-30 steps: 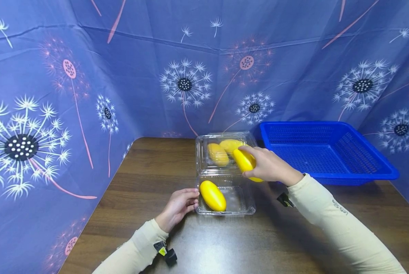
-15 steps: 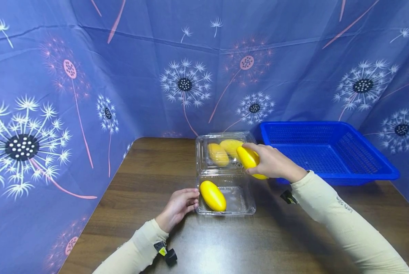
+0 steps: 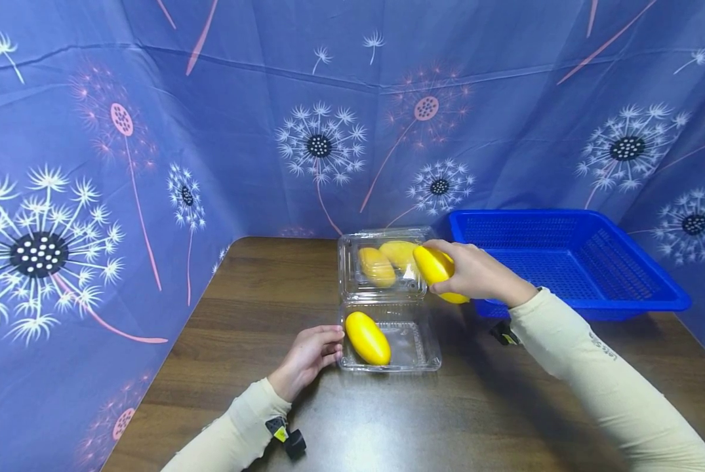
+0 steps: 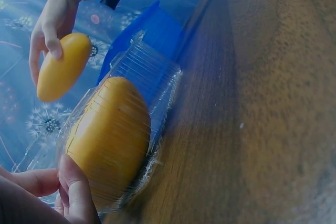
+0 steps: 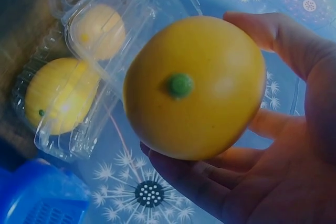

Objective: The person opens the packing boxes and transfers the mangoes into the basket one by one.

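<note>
My right hand (image 3: 469, 270) grips a yellow mango (image 3: 437, 270) by its sides, held above the right side of the clear plastic containers. A green stem end shows on this mango (image 5: 194, 87) in the right wrist view. Another mango (image 3: 368, 338) lies in the front clear container (image 3: 410, 347). My left hand (image 3: 308, 357) holds that container's left edge. In the left wrist view, its thumb and fingers (image 4: 76, 184) pinch the plastic rim. Behind, two mangoes, one left (image 3: 377, 267) and one right (image 3: 398, 252), show through clear plastic (image 3: 347, 278).
A blue perforated basket (image 3: 541, 272) stands at the back right, beside the clear plastic. Everything rests on a brown wooden table (image 3: 258, 288). A blue dandelion-print cloth (image 3: 240, 164) hangs behind and at the sides.
My right hand, with the mango in it, has moved a little to the right and slightly back towards the blue basket. The left hand stays in place at the container's edge.
</note>
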The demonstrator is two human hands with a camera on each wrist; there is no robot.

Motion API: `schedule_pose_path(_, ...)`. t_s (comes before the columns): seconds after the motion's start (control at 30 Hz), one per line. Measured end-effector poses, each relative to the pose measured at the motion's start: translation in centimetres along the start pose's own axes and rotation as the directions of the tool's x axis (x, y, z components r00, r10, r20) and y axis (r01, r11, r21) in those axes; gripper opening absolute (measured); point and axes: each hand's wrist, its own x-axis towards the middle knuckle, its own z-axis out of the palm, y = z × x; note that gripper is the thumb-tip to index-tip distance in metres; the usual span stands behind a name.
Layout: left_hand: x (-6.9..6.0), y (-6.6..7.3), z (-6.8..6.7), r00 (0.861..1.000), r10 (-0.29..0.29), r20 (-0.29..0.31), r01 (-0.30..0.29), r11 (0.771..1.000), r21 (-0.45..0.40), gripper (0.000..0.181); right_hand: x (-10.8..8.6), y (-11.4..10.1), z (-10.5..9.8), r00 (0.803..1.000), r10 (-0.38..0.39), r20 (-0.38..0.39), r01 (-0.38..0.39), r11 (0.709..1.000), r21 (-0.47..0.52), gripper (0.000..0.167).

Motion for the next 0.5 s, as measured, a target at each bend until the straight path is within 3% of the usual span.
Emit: schedule_pose_path(0.5,0.06,-0.10,-0.18,1.000,-0.006,0.009,0.006,1.000,-0.001,0.030,0.17,0.49,-1.08,1.000,-0.004,0.008,0.004,1.000,-0.011,0.078)
